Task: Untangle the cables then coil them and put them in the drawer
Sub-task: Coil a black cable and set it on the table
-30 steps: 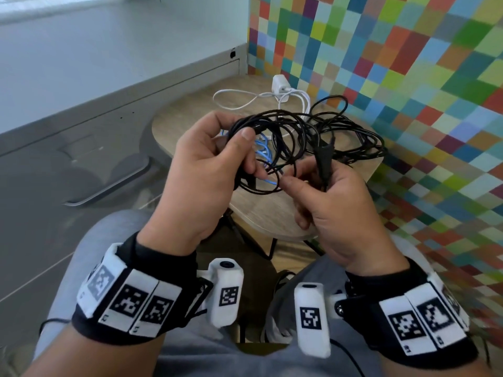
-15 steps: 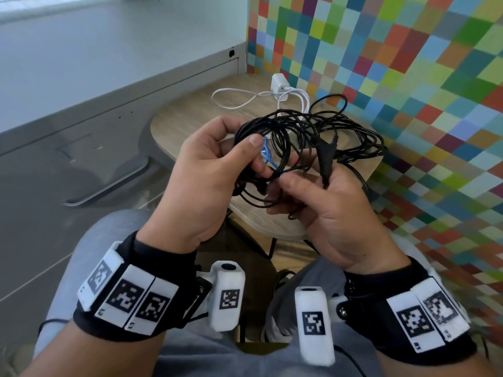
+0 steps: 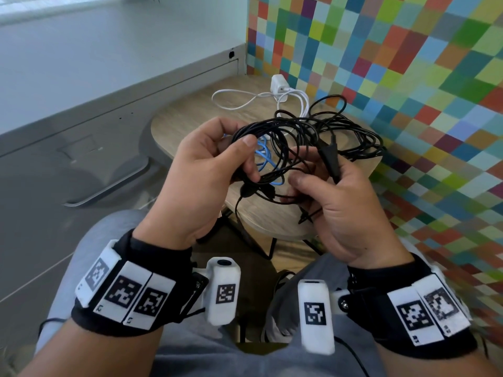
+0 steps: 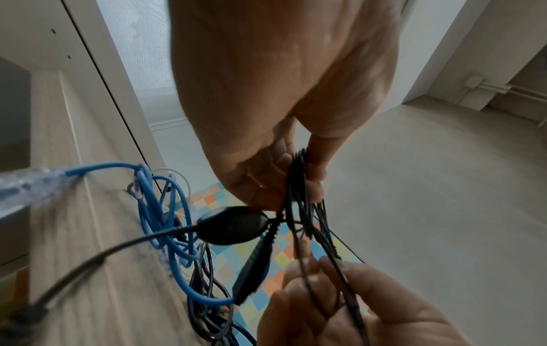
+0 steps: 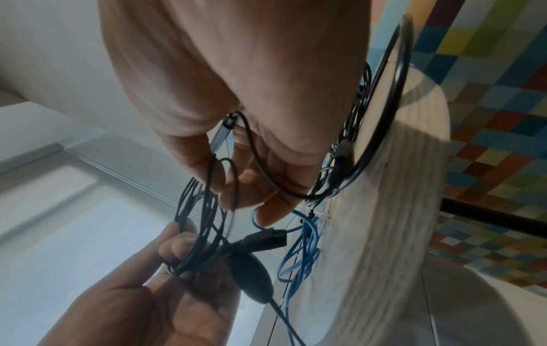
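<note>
Your left hand (image 3: 201,170) has its fingers clenched round the bunched loops of the black cable (image 3: 307,137), raised over the near edge of the surface (image 3: 185,121), likely to hold the coil steady. Your right hand (image 3: 340,202) pinches one strand and traps the black plug (image 3: 330,159), probably to work that end free. Wrist views show the oval inline pod (image 4: 234,226) and blue cable (image 5: 299,252) beneath; head view alone shows the white charger (image 3: 279,85) at the far edge.

Three cables are seen: one black cable (image 3: 321,137), one blue cable (image 3: 262,152), one white cable (image 3: 239,97); two hands.
</note>
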A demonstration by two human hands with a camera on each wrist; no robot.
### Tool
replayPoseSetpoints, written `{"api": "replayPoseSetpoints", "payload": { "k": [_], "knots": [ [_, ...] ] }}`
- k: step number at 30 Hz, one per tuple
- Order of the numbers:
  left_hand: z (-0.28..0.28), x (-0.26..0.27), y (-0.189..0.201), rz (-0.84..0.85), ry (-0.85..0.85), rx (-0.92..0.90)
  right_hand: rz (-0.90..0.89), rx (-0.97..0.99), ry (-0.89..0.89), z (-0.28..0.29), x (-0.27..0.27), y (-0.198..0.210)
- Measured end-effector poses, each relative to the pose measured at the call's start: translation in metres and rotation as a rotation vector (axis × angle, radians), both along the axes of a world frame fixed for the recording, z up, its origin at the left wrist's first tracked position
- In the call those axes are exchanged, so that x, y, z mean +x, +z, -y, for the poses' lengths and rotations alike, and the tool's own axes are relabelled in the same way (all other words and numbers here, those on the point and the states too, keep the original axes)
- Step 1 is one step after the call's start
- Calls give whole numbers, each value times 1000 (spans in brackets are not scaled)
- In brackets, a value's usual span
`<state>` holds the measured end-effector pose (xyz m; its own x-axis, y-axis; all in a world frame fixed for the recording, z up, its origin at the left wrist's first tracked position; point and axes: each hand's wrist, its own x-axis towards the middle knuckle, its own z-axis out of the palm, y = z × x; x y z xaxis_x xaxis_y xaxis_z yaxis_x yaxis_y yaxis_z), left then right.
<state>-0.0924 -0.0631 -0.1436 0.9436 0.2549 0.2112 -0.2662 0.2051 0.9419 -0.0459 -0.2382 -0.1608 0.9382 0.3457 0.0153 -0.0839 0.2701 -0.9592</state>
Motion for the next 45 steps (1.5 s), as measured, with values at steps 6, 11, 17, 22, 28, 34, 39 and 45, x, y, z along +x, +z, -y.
{"api": "replayPoseSetpoints", "payload": {
  "k": [6, 11, 17, 22, 28, 34, 39, 45],
  "knots": [
    [-2, -1, 0, 5, -38, 52, -48, 83, 69, 1, -3, 2],
    [-1, -2, 0, -8, -46, 76, -8, 115, 75, -2, -5, 3],
    [-1, -2, 0, -77, -2, 156, -30, 178, 8, -2, -2, 3],
    [2, 1, -2, -136, 66, 277, -57, 377, 38, 0, -2, 4],
    [5, 0, -3, -130, 78, 354, -16, 356, 114, 1, -4, 7],
    [9, 1, -9, -142, 47, 388, -148, 443, 54, 1, -2, 5],
    [7, 0, -4, -124, 78, 359, -73, 239, -60, -5, -2, 5],
    [5, -1, -1, -125, 148, 307, 275, -94, -214, 6, 2, 0]
  ]
}}
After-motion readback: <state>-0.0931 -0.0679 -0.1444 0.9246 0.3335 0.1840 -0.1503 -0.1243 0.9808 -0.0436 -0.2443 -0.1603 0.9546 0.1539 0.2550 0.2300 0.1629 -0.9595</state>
